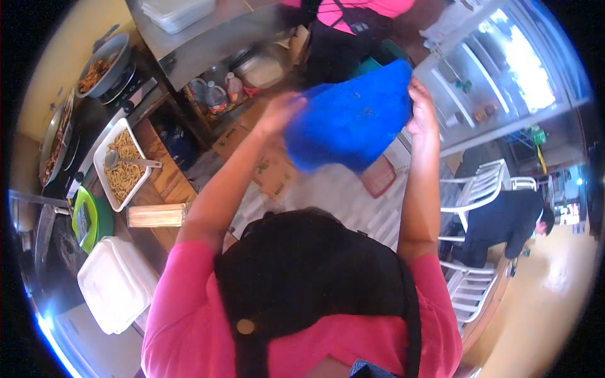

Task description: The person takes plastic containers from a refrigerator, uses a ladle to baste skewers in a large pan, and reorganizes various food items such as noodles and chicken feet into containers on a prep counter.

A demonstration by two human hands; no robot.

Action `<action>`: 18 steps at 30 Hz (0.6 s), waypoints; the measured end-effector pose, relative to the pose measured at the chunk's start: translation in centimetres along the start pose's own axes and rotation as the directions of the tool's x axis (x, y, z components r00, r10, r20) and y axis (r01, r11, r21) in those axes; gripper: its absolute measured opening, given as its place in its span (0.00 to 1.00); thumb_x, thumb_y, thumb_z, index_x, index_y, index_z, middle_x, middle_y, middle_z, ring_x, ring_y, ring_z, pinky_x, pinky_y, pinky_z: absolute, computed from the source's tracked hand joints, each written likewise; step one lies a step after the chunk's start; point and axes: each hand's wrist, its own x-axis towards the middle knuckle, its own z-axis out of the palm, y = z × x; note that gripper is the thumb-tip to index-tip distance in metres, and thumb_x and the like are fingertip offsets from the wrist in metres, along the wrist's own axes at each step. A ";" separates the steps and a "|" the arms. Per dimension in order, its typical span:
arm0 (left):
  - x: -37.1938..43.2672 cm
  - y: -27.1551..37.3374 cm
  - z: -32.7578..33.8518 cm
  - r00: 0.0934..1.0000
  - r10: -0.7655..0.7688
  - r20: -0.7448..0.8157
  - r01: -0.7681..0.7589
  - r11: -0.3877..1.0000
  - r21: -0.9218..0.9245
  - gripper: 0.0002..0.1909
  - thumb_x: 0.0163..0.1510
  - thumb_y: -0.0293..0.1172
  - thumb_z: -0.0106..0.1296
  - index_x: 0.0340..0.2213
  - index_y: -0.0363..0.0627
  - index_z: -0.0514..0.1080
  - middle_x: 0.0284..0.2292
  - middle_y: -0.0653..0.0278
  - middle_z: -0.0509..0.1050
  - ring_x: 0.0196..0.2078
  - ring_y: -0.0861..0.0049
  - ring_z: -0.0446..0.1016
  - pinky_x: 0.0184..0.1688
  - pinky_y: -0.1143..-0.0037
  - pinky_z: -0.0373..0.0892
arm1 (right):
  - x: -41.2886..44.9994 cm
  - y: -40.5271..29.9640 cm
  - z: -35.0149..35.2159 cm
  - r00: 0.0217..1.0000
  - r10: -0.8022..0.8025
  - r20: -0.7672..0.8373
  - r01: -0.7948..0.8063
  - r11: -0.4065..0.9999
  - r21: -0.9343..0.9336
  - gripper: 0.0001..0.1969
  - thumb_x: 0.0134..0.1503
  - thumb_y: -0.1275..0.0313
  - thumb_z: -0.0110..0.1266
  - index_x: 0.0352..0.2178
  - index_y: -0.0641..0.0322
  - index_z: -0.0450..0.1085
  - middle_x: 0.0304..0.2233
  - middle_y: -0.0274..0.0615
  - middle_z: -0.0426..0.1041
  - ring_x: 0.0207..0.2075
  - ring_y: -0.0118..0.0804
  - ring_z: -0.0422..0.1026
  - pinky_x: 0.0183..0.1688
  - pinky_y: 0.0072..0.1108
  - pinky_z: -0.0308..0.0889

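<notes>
A blue cloth [350, 123] is spread between my two hands, out in front of my black apron [312, 269]. My left hand [281, 113], somewhat blurred, grips the cloth at its left edge. At the upper right edge my right hand [422, 106] pinches the same cloth, fingers partly behind it. To the left, a white tray [98, 160] of noodles [124, 167] has a metal spoon [137, 162] lying in it. Beside the tray is a clear box of wooden sticks [157, 215].
A grey bowl of food [104, 66] sits over a burner at upper left. White lidded containers [116, 286] stand lower left. A glass-door fridge [487, 75] is at right, near white chairs [477, 191] and a seated person [501, 227]. Another person [350, 28] stands ahead.
</notes>
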 end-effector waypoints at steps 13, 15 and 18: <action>1.8 8.5 -15.3 0.782 0.160 -0.603 -0.189 0.982 0.014 0.15 0.50 0.36 0.48 0.37 0.39 0.66 0.30 0.65 0.70 0.31 0.82 0.67 0.34 0.80 0.65 | 20.5 9.2 4.9 0.977 0.085 0.196 -0.084 0.996 -0.013 0.16 0.43 0.83 0.46 0.37 0.64 0.61 0.32 0.39 0.68 0.33 0.30 0.68 0.37 0.22 0.64; 1.4 9.5 -17.8 0.681 0.168 -0.713 -0.214 0.977 0.026 0.14 0.50 0.35 0.48 0.37 0.40 0.66 0.32 0.63 0.70 0.32 0.81 0.67 0.35 0.81 0.64 | 24.3 11.9 4.8 0.967 0.034 0.251 0.027 0.972 -0.234 0.18 0.42 0.85 0.46 0.38 0.64 0.60 0.31 0.39 0.67 0.32 0.30 0.68 0.35 0.21 0.65; 2.6 10.2 -20.1 0.572 0.328 -0.752 -0.110 0.939 0.326 0.15 0.48 0.34 0.50 0.36 0.38 0.67 0.30 0.62 0.71 0.31 0.79 0.68 0.34 0.79 0.65 | 30.2 16.4 5.3 0.882 -0.208 0.422 0.469 0.453 -0.758 0.18 0.37 0.83 0.48 0.35 0.61 0.65 0.28 0.42 0.69 0.29 0.36 0.70 0.32 0.23 0.65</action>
